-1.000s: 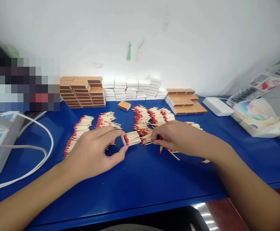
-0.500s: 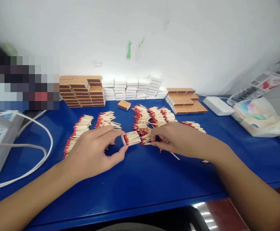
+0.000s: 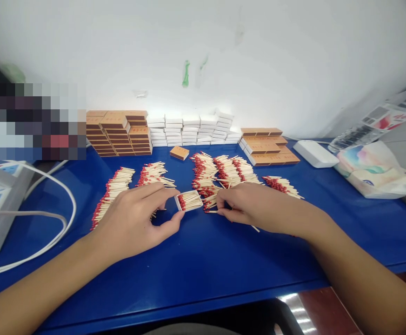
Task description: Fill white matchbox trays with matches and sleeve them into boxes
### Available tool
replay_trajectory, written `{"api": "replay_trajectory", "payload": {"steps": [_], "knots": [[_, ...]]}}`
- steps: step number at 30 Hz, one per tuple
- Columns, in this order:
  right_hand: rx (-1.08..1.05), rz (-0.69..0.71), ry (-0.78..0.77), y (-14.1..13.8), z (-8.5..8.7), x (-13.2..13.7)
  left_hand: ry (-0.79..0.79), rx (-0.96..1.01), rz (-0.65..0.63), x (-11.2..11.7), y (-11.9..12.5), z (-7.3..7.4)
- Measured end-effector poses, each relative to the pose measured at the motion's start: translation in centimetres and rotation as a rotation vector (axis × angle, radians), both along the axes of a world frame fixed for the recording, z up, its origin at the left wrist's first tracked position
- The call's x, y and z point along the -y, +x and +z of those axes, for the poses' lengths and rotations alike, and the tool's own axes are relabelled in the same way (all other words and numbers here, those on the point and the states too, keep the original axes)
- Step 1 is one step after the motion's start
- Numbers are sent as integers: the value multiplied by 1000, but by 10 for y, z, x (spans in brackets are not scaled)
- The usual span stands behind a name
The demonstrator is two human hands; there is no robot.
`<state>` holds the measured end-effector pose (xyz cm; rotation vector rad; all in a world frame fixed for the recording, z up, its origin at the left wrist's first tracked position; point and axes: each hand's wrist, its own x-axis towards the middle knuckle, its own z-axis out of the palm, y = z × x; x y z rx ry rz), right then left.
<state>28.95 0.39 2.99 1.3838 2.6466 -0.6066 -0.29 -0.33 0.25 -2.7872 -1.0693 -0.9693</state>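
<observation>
White open matchbox tray, slightly askew, holding red-tipped matches, heads leftward; loose matches heaped just beside it

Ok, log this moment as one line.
left hand: holds tray of matches | right hand: at loose matches | box stacks: behind

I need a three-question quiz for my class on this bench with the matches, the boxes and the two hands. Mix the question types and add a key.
1. Multiple choice: What does the left hand hold?
a) a white cable
b) a white tray with matches in it
c) a plastic bottle

2. True or false: The white stacks stand between the left brown stack and the right brown stack.

3. Fill in: The right hand is at loose matches with ____ heads.

Key: 1 b; 2 true; 3 red.
</observation>
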Motion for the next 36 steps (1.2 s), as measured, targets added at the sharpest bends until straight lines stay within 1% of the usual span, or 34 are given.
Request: {"api": "replay_trajectory", "payload": {"steps": [5,9,13,16,20,24,36], "knots": [[-81,7,-1,3,2,1,-3,7,-8,-1,-1,-2],[-206,8,-5,0,5,3,-6,12,-19,-1,-1,-3],[-311,12,82,-7,5,9,-27,19,-52,0,1,-3],[-298,32,147,-13,3,13,-27,25,-71,3,2,-4],[-271,67,164,-17,0,15,-30,34,-90,5,3,-4],[-266,70,185,-16,-1,14,-33,44,-100,4,4,-4],[-351,81,285,-19,-3,14,-10,68,-116,7,3,-3]]}}
